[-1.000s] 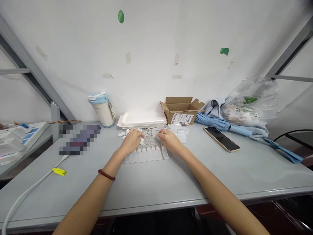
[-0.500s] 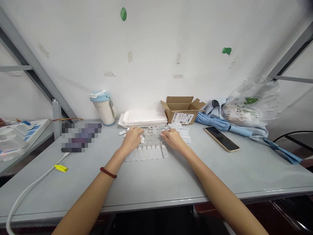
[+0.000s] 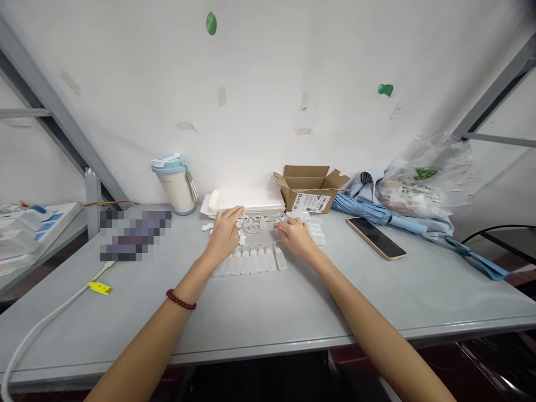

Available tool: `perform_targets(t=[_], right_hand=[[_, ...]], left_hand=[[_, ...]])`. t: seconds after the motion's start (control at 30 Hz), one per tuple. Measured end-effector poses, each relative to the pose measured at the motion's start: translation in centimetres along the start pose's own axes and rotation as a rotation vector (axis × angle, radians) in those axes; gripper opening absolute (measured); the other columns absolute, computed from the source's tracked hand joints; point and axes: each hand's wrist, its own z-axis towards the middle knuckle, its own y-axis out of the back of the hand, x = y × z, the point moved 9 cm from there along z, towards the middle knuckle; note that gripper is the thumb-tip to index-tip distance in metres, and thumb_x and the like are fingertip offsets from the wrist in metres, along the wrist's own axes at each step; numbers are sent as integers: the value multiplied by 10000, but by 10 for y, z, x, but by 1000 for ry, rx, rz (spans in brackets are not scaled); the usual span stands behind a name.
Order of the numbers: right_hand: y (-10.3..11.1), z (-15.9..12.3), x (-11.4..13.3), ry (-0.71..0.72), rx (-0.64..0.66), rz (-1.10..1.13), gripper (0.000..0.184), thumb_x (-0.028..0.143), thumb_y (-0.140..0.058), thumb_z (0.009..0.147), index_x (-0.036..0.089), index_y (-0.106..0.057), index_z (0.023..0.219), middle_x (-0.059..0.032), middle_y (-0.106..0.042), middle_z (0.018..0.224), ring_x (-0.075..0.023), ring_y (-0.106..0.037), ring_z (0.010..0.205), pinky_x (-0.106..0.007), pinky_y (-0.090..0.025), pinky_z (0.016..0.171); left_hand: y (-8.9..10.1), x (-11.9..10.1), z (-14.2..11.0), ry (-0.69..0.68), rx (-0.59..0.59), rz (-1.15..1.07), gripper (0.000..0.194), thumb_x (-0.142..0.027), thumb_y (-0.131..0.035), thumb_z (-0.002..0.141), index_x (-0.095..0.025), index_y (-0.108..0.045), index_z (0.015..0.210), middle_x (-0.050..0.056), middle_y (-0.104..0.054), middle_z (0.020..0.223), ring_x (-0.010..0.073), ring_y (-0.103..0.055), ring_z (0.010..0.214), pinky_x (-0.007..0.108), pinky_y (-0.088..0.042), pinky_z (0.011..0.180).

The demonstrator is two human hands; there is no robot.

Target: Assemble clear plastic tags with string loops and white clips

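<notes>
A row of several small, translucent white tag-like pieces, with thin white loops at their tops, lies flat on the grey table. My left hand is above the row's left end, fingers stretched to the upper right, with nothing visible in them. Small white pieces and tangled white cords lie just beyond its fingers. At the row's right end, my right hand has its thumb and fingertips drawn together; what they pinch is too small to make out. More clear flat pieces lie beside this hand, partly hidden.
Behind the hands are a stack of white sheets and an open cardboard box. A tumbler stands left; a phone, a folded blue umbrella and a plastic bag lie right. A white cable crosses the left side.
My left fingers have lifted and straightened away from the small white pieces. My right hand stays almost where it was, at the right end of the row. The view has shifted slightly.
</notes>
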Motion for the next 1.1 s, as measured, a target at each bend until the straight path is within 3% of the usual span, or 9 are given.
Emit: perform_targets(t=[0.2,0.33,0.4,0.6,0.87,1.1], right_hand=[[17,-1,-1,40,-184,178,270,234,-448,902,202,-642,1087,-105,-614,948,-253,-488,940,-368,-379,825],[23,-4,5,84,-236,225,250,210,-450,894,202,-637,1060,-101,-608,976,-249,-494,943,-369,-388,831],[24,-6,9,97,-236,232,245,200,-450,891,206,-633,1053,-99,-607,980,-250,-496,943,-373,-389,832],[24,-9,16,125,-227,265,233,190,-454,885,212,-629,1037,-93,-615,984,-249,-493,953,-375,-384,852],[34,-16,28,169,-194,547,146,216,-485,857,207,-605,939,-39,-643,914,-178,-552,873,-308,-422,796],[29,-17,34,152,-64,822,118,293,-528,839,204,-572,902,-20,-625,875,-141,-576,842,-275,-447,763]], left_hand=[[5,-9,-1,-54,-31,-20,530,-88,-292,831,-123,-474,1328,105,-506,1356,244,-381,1259,470,-325,1074],[10,-17,-2,-78,-73,-24,578,-101,-299,835,-164,-366,1406,83,-408,1444,237,-322,1314,466,-295,1089],[4,-16,-4,-70,-42,-8,596,-97,-312,828,-177,-349,1418,77,-393,1456,246,-319,1312,476,-296,1083],[-25,5,-9,48,148,60,564,-74,-359,784,-161,-486,1327,79,-490,1383,283,-391,1246,497,-343,1035],[-7,-13,-7,3,53,-27,521,-121,-326,847,-174,-470,1345,61,-499,1373,253,-388,1242,484,-323,1066],[-10,-41,-16,-144,76,-55,524,-99,-322,862,-211,-455,1357,57,-496,1369,250,-391,1219,489,-359,1032]])
